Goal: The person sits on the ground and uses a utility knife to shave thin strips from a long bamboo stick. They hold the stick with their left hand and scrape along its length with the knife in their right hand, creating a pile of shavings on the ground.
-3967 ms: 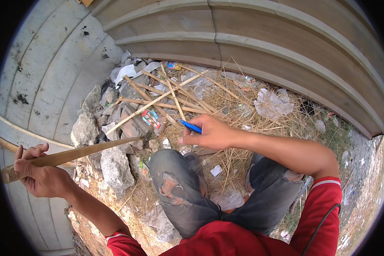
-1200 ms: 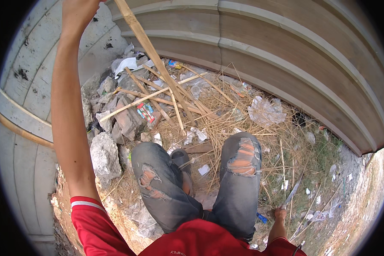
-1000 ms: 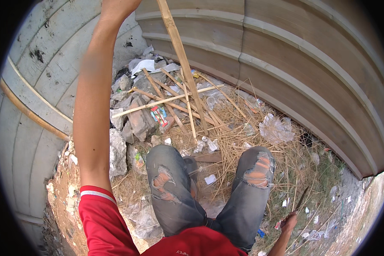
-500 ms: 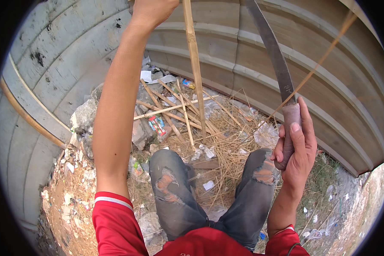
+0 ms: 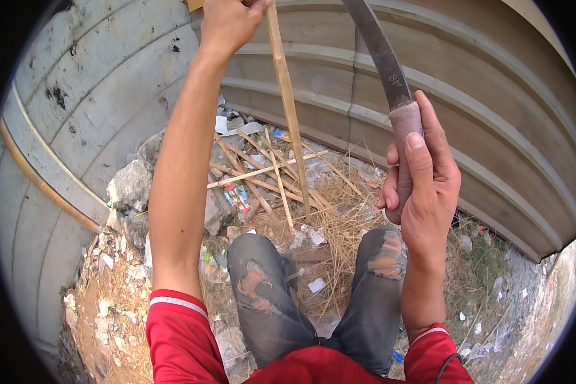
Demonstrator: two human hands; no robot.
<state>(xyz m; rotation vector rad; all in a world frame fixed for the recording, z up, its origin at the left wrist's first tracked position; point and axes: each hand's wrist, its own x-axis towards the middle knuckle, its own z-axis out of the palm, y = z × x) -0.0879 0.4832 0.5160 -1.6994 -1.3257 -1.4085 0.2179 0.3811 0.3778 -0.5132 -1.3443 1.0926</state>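
My left hand, at the top edge, is closed near the upper end of a long split bamboo stick. Its fingertips are partly cut off by the picture's edge. The stick stands nearly upright, its lower end down among the straw in front of my knees. My right hand is wrapped round the worn handle of a machete, with the forefinger stretched along the handle. The dark blade points up and slightly left, to the right of the stick and apart from it; its tip is out of view.
Several split bamboo strips lie crossed on straw and litter ahead. Rubble stones sit to their left. A pale ridged wall curves round on the left, and a brown corrugated metal sheet on the right. My bent knees are below.
My right hand has moved up and left with the machete, closer to the stick. A thin blurred strip that crossed the right side has gone from view. My left hand has come slightly lower.
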